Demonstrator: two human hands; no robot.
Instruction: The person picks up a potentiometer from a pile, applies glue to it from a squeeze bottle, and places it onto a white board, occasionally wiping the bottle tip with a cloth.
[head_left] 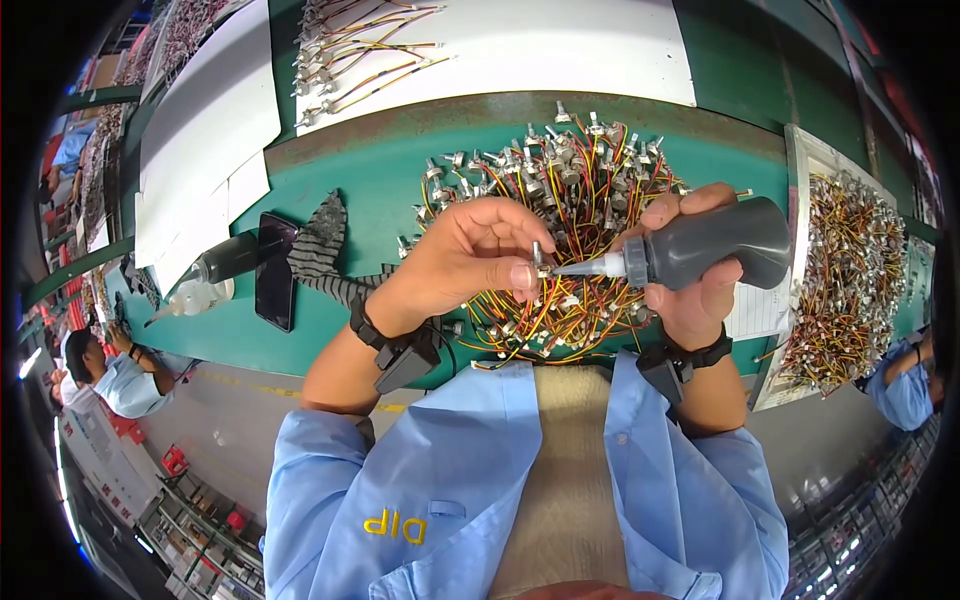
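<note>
My left hand (458,255) is closed, pinching a small potentiometer (539,256) with a metal shaft between thumb and fingertips. Wrapped round a dark grey squeeze bottle (722,243) is my right hand (695,300), which tilts it sideways. The bottle's pale tapered nozzle (592,266) points left, its tip at or very near the potentiometer; whether they touch I cannot tell. Beneath and beyond both hands lies a big heap of potentiometers (560,165) with red, yellow and black wires.
A green worktop (390,215) carries a phone (275,275), a striped cloth (322,240) and another dark bottle (228,258) on the left. At right stands a white tray (797,185) full of wired parts. More wired potentiometers (325,75) rest on white sheeting beyond. Other people work at both sides.
</note>
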